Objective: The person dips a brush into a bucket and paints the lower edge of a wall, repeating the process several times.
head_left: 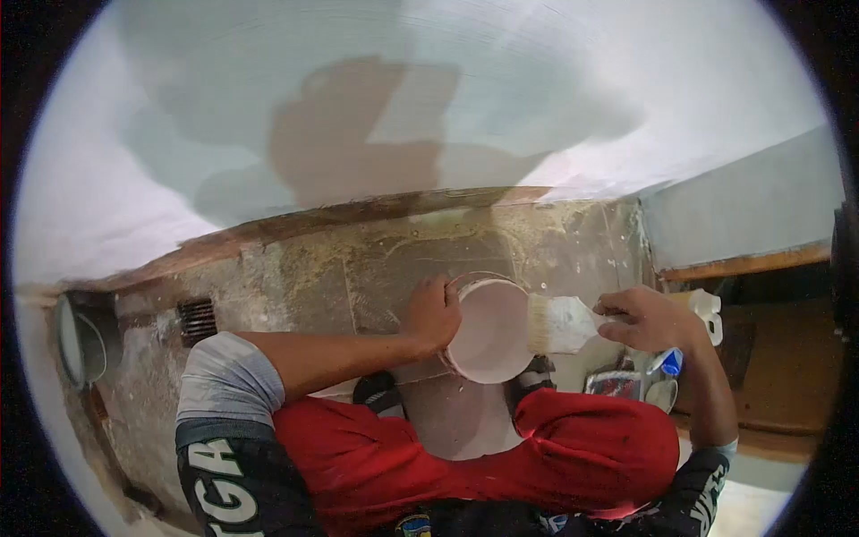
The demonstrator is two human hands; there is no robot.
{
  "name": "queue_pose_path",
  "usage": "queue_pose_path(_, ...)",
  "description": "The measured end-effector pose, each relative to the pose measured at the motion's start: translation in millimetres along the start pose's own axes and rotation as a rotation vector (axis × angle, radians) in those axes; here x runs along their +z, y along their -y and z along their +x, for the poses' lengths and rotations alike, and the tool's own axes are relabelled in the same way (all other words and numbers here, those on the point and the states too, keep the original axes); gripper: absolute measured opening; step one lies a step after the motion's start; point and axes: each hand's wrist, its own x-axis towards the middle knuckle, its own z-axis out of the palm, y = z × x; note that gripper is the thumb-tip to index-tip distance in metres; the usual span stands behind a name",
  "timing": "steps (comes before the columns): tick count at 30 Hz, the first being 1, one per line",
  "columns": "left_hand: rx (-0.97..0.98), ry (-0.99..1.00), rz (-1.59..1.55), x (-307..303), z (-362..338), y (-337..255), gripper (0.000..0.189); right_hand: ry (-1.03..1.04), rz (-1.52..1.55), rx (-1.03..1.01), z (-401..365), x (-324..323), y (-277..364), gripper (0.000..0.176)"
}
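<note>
My left hand is closed on the left rim of a round paint bucket, whose inside is coated pale pinkish white. The bucket is tipped so its mouth faces me, between my feet and the wall. In my right hand is a wide paintbrush, held by its handle with the fingers wrapped round it. The brush lies level, its pale bristles pointing left and overlapping the bucket's right rim in this view. White paint smears cover the brush's body.
A pale wall with my shadow on it rises ahead. Stained floor tiles run along its foot. At left stand another bucket and a dark ribbed object. A foil-like packet, a white jug and a brown cabinet are at right.
</note>
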Motion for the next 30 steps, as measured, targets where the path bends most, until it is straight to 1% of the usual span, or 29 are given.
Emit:
queue_pose_path(2,-0.121,0.099,-0.141,-4,2,-4,0.028,0.052,-0.042,0.018,4,-1,10,0.032)
queue_pose_path(3,-0.111,0.119,-0.145,-5,2,-4,0.028,0.050,-0.034,0.039,9,2,10,0.032)
queue_pose_path(5,-0.042,0.073,-0.201,-7,1,-1,0.029,0.027,-0.171,-0.091,24,13,8,0.033)
queue_pose_path(6,-0.034,0.092,-0.197,-7,3,2,0.029,0.023,-0.156,-0.077,32,16,14,0.033)
queue_pose_path(8,-0.060,0.092,-0.265,0,2,9,0.029,0.180,-0.253,-0.046,46,26,28,0.031)
queue_pose_path(9,-0.055,0.104,-0.266,5,2,10,0.029,0.179,-0.246,-0.036,51,33,29,0.031)
queue_pose_path(11,-0.003,0.069,-0.247,8,3,13,0.029,0.259,-0.214,-0.065,65,52,25,0.027)
queue_pose_path(12,0.005,0.079,-0.235,7,2,16,0.029,0.251,-0.200,-0.063,70,64,18,0.027)
queue_pose_path(14,-0.010,0.123,-0.227,1,1,26,0.032,0.199,-0.127,-0.120,82,90,2,0.024)
queue_pose_path(16,-0.021,0.155,-0.221,-3,-3,39,0.035,0.162,-0.123,-0.184,91,111,-1,0.020)
queue_pose_path(18,-0.038,0.158,-0.247,-2,4,64,0.038,0.158,-0.319,-0.467,118,151,-22,0.016)
queue_pose_path(19,-0.048,0.163,-0.270,3,3,79,0.039,0.078,-0.294,-0.514,118,156,-13,0.019)
queue_pose_path(20,-0.122,0.198,-0.344,-4,-1,69,0.039,-0.005,-0.282,-0.561,120,156,-3,0.023)
queue_pose_path(21,-0.206,0.218,-0.414,-15,-3,57,0.038,-0.072,-0.263,-0.555,122,163,-1,0.023)
queue_pose_path(22,-0.184,0.240,-0.406,-18,-2,55,0.038,-0.136,-0.248,-0.563,129,175,0,0.023)
queue_pose_path(23,-0.213,0.270,-0.439,-21,-1,55,0.037,-0.153,-0.241,-0.548,140,184,1,0.023)
queue_pose_path(24,-0.247,0.295,-0.470,-25,-1,52,0.036,-0.094,-0.277,-0.526,152,192,2,0.018)
queue_pose_path(25,-0.240,0.302,-0.457,-30,-1,48,0.036,-0.033,-0.312,-0.506,160,196,1,0.014)
queue_pose_path(27,-0.229,0.367,-0.435,-40,-2,39,0.038,-0.021,-0.304,-0.531,171,201,-7,0.017)
queue_pose_path(29,-0.261,0.353,-0.405,-41,1,39,0.039,0.011,-0.298,-0.590,179,208,-12,0.020)
queue_pose_path(30,-0.302,0.330,-0.389,-44,-1,44,0.040,-0.030,-0.309,-0.627,179,210,-20,0.019)
